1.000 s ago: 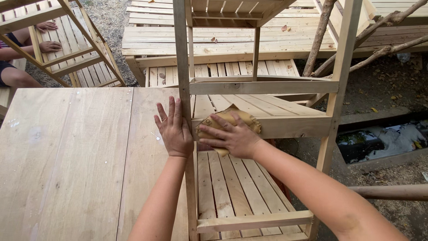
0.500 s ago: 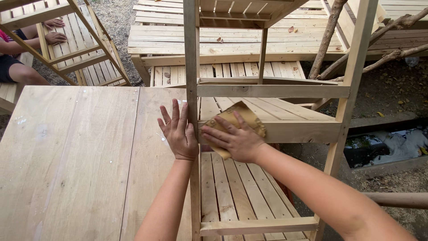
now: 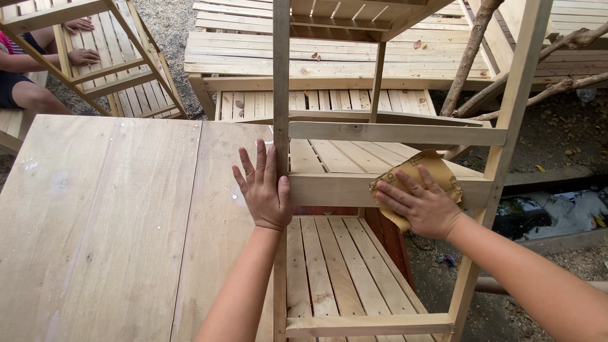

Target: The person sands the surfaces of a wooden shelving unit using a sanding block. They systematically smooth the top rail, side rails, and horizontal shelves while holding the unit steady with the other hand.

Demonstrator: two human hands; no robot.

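Here I have my left hand (image 3: 265, 190) spread flat, gripping nothing, against the upright post (image 3: 281, 95) of the wooden shelf rack (image 3: 392, 133), I judge to steady it. My right hand (image 3: 423, 206) presses a sheet of sandpaper (image 3: 437, 170) onto the front rail (image 3: 329, 189), fingers splayed over it and pinning it rather than pinching it. The rail runs bare between my hands, and the tabletop (image 3: 114, 215) lies open on the left, while another person's hands (image 3: 82, 56) rest on a separate frame well apart.
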